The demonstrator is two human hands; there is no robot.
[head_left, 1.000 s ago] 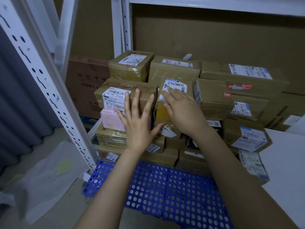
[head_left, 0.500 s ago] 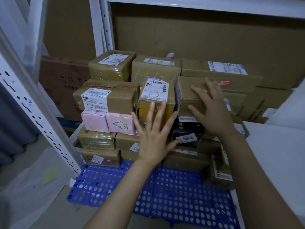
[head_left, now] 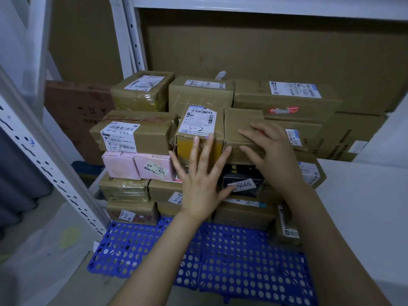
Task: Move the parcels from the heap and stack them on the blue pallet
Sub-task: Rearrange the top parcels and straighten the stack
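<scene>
Two bare grips up against the parcels (head_left: 123,191) stacked at the far end of the blue pallet (head_left: 220,261), with its perforated near part in plain view below the forearms. Left grip (head_left: 198,186) released, fingers straight and fanned, tips against the front face of the parcel marked "3-2" (head_left: 198,127), palm in front of the lower rows. Right grip (head_left: 271,155) released too, fingers laid flat over the top front edge of the plain brown parcel (head_left: 242,122) just beside it, grasping nothing. Left of the marked one and touching it, a wide labelled parcel (head_left: 132,133) atop two pink boxes (head_left: 136,166). Under the plain brown parcel, a black parcel (head_left: 240,175) with a white tag reading 9665. Higher up behind, three back-row parcels (head_left: 284,96) against a large cardboard sheet (head_left: 265,51). White shelf upright (head_left: 50,173) slanting through the left of the view; pale flat surface (head_left: 364,206) at the right.
</scene>
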